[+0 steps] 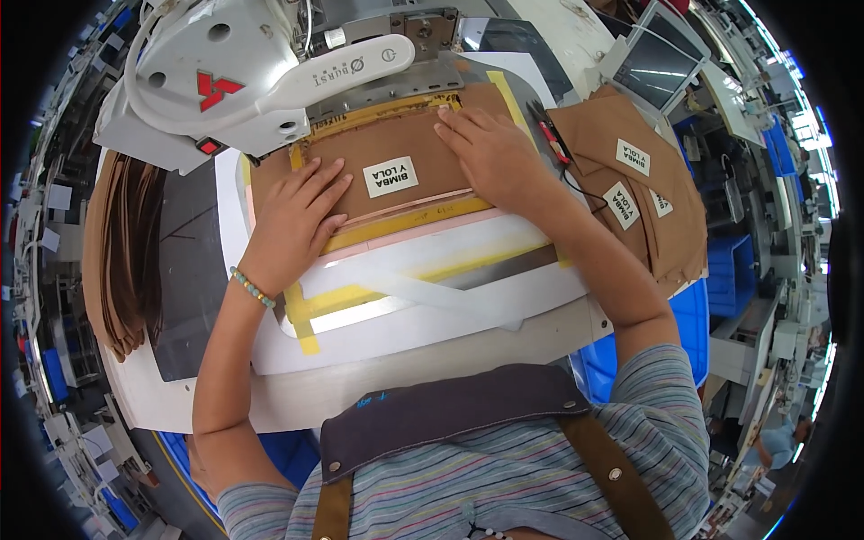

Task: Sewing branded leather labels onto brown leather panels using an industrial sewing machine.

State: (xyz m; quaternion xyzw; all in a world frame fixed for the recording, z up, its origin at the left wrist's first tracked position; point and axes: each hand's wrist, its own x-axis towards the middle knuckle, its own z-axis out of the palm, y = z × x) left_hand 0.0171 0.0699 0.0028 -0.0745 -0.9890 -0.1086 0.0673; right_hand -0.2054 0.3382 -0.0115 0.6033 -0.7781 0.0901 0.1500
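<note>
Nearest the camera is the person's own chest, in a striped shirt under a dark apron bib (450,405) with tan straps. From there both forearms reach up to a brown fabric piece (396,157) lying in a flat template (423,270) of clear plastic edged with yellow tape, on the white tabletop (405,382). The left hand (292,216), with a beaded bracelet at the wrist, lies flat on the left part of the fabric, fingers spread and holding nothing; its grip is fully open, palm pressing down. The right hand (490,153) rests the same way on the upper right part, fingers stretched toward the machine, also grasping nothing. Between the hands a small white rectangular label (391,176) with dark print sits on the fabric, slightly tilted. The white sewing machine head (225,76), bearing a red mark, overhangs the fabric's upper edge. Right of the template lies a stack of brown pieces (639,193) with similar white labels, beside a blue bin (693,315). At the far left, a stack of brown panels (121,261) hangs off the tabletop.
</note>
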